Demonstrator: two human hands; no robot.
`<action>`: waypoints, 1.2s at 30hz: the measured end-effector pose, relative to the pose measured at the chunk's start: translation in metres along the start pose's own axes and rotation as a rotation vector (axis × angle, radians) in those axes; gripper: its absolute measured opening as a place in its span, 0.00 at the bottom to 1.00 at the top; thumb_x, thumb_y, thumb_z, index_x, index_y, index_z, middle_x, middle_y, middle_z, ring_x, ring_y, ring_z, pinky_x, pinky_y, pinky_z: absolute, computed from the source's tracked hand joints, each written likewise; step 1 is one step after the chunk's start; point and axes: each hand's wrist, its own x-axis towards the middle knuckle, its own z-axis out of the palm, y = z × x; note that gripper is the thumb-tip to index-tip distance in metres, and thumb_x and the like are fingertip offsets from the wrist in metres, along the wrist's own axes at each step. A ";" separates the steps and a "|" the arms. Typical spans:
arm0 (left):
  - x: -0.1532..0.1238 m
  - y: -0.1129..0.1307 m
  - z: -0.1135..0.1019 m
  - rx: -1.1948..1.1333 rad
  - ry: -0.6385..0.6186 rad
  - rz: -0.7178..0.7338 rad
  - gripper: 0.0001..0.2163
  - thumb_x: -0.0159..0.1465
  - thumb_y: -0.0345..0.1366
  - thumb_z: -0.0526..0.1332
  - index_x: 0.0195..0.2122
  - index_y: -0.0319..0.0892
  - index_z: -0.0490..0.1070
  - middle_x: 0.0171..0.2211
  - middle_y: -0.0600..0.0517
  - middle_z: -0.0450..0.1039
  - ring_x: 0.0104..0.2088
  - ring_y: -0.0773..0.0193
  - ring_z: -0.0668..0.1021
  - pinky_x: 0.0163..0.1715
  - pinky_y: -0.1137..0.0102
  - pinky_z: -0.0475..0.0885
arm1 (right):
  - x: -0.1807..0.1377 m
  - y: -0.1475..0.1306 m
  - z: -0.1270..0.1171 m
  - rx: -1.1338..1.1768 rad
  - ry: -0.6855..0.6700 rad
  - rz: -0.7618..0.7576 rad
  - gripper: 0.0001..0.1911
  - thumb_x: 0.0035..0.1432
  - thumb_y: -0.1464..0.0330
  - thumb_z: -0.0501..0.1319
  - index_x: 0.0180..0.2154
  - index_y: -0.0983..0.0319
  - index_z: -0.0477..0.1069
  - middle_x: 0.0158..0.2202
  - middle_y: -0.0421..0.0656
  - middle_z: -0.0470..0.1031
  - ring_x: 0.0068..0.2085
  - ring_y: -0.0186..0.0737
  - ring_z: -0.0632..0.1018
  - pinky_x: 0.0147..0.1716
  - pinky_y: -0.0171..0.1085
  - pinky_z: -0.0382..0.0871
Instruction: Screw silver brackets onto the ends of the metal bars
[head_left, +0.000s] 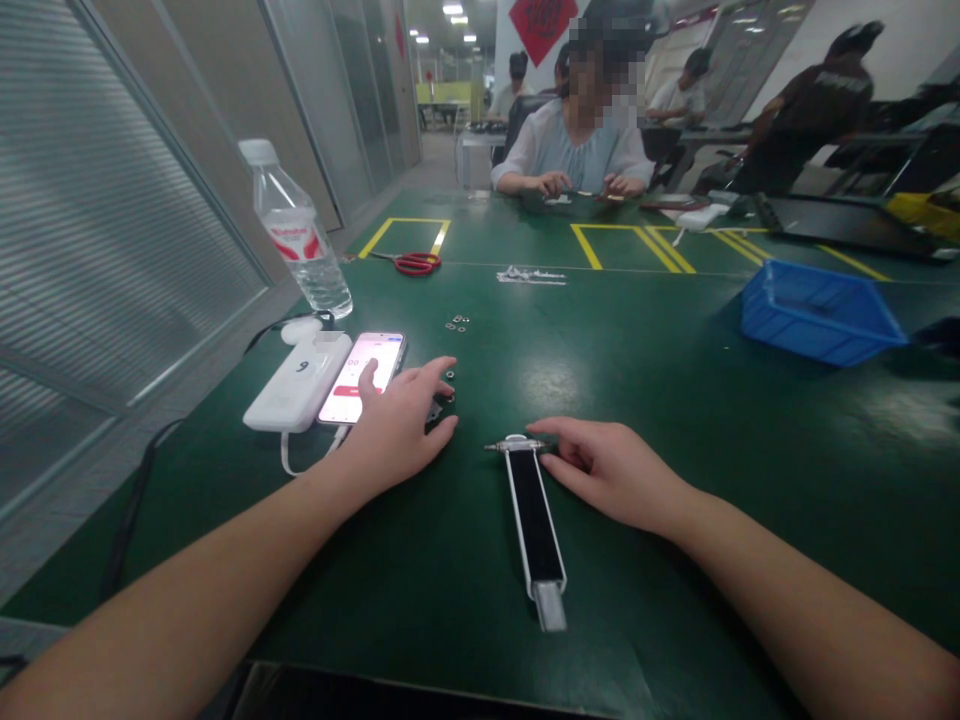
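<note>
My left hand (401, 425) rests on the green table (675, 420), fingers spread, with one fingertip on the lit screen of a smartphone (364, 377). Small metal washers (450, 385) lie under and just past its fingers. My right hand (611, 470) lies palm down beside the top end of a long black and white strip-shaped part (534, 520). Its fingers are loosely curled and its index finger reaches toward the part's metal pin (514, 445). Neither hand grips anything.
A white power bank (296, 385) with a cable lies left of the phone, a water bottle (296, 235) behind it. Red scissors (416, 263), more washers (456, 323), small metal parts (531, 276) and a blue bin (817, 310) sit farther back. A person (577, 140) works opposite.
</note>
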 end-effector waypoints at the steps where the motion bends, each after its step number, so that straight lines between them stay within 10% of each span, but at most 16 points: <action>1: 0.000 0.001 0.000 -0.002 -0.008 0.000 0.27 0.61 0.34 0.61 0.60 0.45 0.55 0.46 0.46 0.77 0.55 0.48 0.73 0.58 0.34 0.41 | 0.000 0.000 0.000 0.002 -0.003 0.002 0.17 0.61 0.69 0.56 0.52 0.62 0.71 0.23 0.36 0.68 0.25 0.34 0.70 0.25 0.34 0.59; 36: -0.002 0.010 -0.005 0.051 -0.065 0.338 0.12 0.64 0.29 0.57 0.47 0.45 0.71 0.39 0.52 0.79 0.43 0.59 0.79 0.61 0.49 0.47 | 0.000 0.002 0.000 0.082 0.026 -0.008 0.09 0.62 0.67 0.55 0.40 0.62 0.72 0.22 0.37 0.67 0.23 0.34 0.69 0.25 0.34 0.59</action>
